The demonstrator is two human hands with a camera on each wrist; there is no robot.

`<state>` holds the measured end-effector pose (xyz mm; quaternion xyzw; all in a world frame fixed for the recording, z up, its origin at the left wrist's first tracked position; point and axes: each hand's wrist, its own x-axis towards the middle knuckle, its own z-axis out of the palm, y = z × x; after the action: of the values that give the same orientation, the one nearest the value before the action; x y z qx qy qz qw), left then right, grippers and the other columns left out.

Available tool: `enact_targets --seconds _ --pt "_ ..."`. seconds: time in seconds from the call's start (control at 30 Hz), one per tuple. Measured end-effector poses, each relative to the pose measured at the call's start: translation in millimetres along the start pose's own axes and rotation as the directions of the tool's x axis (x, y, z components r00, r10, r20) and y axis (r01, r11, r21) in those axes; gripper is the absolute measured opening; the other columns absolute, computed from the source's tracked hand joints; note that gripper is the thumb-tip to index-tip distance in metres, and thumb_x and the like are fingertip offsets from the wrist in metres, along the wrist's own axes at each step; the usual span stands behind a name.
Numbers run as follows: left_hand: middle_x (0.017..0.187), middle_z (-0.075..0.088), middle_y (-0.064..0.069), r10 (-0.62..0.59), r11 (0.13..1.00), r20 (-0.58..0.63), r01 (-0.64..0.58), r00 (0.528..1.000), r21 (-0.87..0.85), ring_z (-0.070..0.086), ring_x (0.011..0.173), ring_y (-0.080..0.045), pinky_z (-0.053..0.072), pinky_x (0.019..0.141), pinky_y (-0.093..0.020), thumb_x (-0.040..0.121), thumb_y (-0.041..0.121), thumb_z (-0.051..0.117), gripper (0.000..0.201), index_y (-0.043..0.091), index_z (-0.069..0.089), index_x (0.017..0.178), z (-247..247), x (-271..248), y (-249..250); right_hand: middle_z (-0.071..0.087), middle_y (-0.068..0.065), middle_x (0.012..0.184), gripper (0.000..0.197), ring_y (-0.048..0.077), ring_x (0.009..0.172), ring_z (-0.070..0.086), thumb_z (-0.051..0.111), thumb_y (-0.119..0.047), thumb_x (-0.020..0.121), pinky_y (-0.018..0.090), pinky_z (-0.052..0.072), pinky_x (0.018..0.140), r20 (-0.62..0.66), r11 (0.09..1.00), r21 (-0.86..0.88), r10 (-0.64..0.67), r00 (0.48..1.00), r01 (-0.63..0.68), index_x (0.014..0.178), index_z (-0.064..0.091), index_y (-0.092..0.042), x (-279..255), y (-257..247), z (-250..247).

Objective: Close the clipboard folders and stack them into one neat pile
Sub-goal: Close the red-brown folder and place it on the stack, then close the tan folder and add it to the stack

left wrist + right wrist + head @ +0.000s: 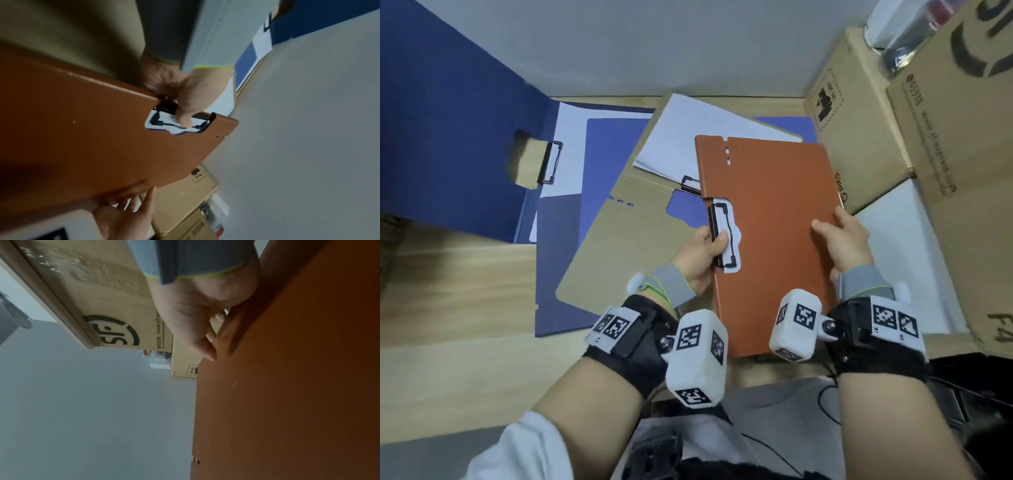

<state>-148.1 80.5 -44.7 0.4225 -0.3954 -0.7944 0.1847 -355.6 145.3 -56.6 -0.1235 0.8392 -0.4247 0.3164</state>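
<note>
A closed orange clipboard folder [774,219] is held up above the desk between both hands. My left hand [702,251] grips its left edge, thumb on the black clip [180,122] in the cover's cut-out. My right hand [842,236] holds the right edge, thumb on the cover and fingers underneath. The orange folder [82,129] fills the left wrist view, and the orange cover [298,386] fills the right side of the right wrist view. A tan folder [619,246] lies open on the desk with white paper [698,137]. A blue folder [465,137] lies open at the left.
Cardboard boxes [945,154] stand stacked at the right, close to the orange folder's edge. A grey wall [654,44] runs behind the desk. Light wooden desk surface [455,308] shows at the front left. Black cables [825,411] hang below the desk edge.
</note>
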Motion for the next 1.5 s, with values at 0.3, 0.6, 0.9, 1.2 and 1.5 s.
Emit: enact_targets --seconds 0.3,0.6,0.9,1.2,1.5 --pt "0.128 0.052 -0.023 -0.101 0.803 -0.057 0.115 0.993 0.585 0.055 0.115 -0.036 0.043 0.104 -0.046 0.071 0.035 0.057 0.061 0.011 0.051 0.127 17 21 -28 -0.003 0.008 0.16 0.056 0.027 0.148 -0.007 0.059 -0.027 0.086 0.054 0.005 0.119 0.15 0.97 -0.244 0.031 0.988 0.007 0.14 0.041 -0.029 -20 19 4" --pt "0.145 0.046 -0.009 -0.171 0.822 0.018 0.133 0.985 0.554 0.044 0.133 -0.022 0.038 0.1 -0.022 0.094 0.019 0.05 0.049 0.014 0.039 0.142 -1 14 -9 0.005 0.008 0.16 0.053 0.024 0.148 0.0 0.058 -0.023 0.088 0.047 0.006 0.12 0.201 0.983 -0.173 -0.018 0.979 0.054 0.139 0.042 -0.023 -28 -10 29" --pt "0.15 0.029 -0.014 0.138 0.834 -0.638 0.258 0.758 0.487 0.034 0.137 -0.031 0.032 0.113 -0.047 0.084 0.022 0.061 0.065 0.019 0.035 0.143 -145 -7 19 0.059 0.01 0.123 0.034 0.015 0.109 0.053 0.049 0.005 0.087 0.018 0.045 0.091 0.291 0.962 0.168 -0.257 0.922 0.215 0.119 0.059 -0.001 -64 -41 92" --pt "0.115 0.061 -0.01 0.06 0.878 -0.686 0.288 0.725 0.382 0.057 0.105 -0.027 0.041 0.09 -0.029 0.084 0.013 0.063 0.029 0.007 0.062 0.112 -173 -33 3 0.058 0.003 0.09 0.034 0.017 0.082 0.058 0.047 -0.001 0.091 0.025 0.05 0.075 0.508 0.998 0.026 0.029 0.861 -0.049 0.124 0.053 -0.002 -83 -18 126" --pt "0.097 0.07 0.002 -0.025 0.99 -0.246 -0.01 0.969 -0.139 0.06 0.093 -0.017 0.045 0.082 -0.025 0.085 0.039 0.054 0.036 0.017 0.067 0.11 -174 -71 26 0.041 0.01 0.141 0.042 0.023 0.125 0.047 0.054 -0.008 0.087 0.038 0.036 0.111 0.363 0.998 -0.035 -0.038 0.931 0.054 0.129 0.05 -0.01 -80 -8 133"
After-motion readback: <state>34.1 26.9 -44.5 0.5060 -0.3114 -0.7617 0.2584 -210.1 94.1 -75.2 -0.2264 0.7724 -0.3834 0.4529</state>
